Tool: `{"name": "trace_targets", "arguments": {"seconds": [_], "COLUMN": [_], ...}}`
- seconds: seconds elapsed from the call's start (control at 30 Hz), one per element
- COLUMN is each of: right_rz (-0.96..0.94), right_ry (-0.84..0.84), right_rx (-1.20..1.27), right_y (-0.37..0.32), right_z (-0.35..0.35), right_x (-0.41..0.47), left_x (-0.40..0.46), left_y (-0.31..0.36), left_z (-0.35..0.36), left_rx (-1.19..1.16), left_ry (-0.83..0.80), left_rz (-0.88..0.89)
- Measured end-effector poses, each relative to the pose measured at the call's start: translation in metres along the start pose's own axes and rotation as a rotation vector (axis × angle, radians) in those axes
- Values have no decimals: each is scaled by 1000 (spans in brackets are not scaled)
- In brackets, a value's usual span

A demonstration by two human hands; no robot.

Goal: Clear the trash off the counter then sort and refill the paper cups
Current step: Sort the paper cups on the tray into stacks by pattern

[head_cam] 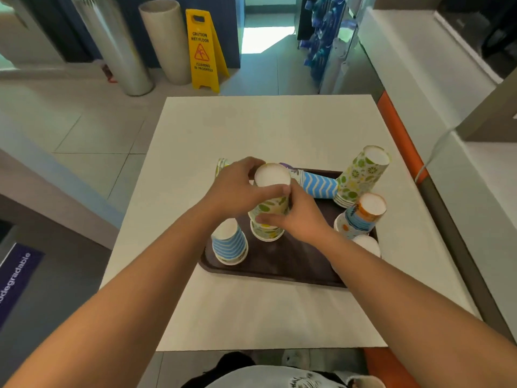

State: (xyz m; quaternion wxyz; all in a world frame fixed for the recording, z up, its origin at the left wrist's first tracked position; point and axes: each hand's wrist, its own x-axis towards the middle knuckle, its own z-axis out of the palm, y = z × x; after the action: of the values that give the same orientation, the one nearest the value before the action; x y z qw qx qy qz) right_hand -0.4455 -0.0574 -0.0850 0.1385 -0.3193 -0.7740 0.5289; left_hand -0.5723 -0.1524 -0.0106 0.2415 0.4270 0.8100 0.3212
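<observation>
Green-leaf cup stack (269, 217) sat upside down mid-tray (291, 264), toward the table's (251, 312) right edge. I had both hands on it: left hand (237, 189) fingers curled round the top cup, right hand (300, 217) gripping lower down. Blue-striped cup (229, 245) stood just beside it.

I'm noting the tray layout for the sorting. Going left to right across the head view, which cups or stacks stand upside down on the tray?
blue striped cup stack → green leaf-print stack held by both hands → orange-topped mixed stack; the tall green-print stack behind overlaps it, so is left out.
</observation>
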Motion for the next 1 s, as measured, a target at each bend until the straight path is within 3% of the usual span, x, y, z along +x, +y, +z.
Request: {"name": "trace_targets", "arguments": {"seconds": [0.23,0.5,0.73,1.0], "right_rz": [95,240,342,358], "right_ry": [137,291,354,400], "right_rx": [-32,-46,79,151], "right_y": [-1,0,8,7], "right_z": [-9,-23,-28,-36], "right_x": [6,16,14,10], "left_x": [25,38,40,50], "left_y": [-14,-40,-40,-32], "left_z": [1,-1,23,38], "left_rx": [-253,-45,440,555], "left_ry": [-124,-393,-690,-767], "left_rz": [-15,-46,-115,-69]}}
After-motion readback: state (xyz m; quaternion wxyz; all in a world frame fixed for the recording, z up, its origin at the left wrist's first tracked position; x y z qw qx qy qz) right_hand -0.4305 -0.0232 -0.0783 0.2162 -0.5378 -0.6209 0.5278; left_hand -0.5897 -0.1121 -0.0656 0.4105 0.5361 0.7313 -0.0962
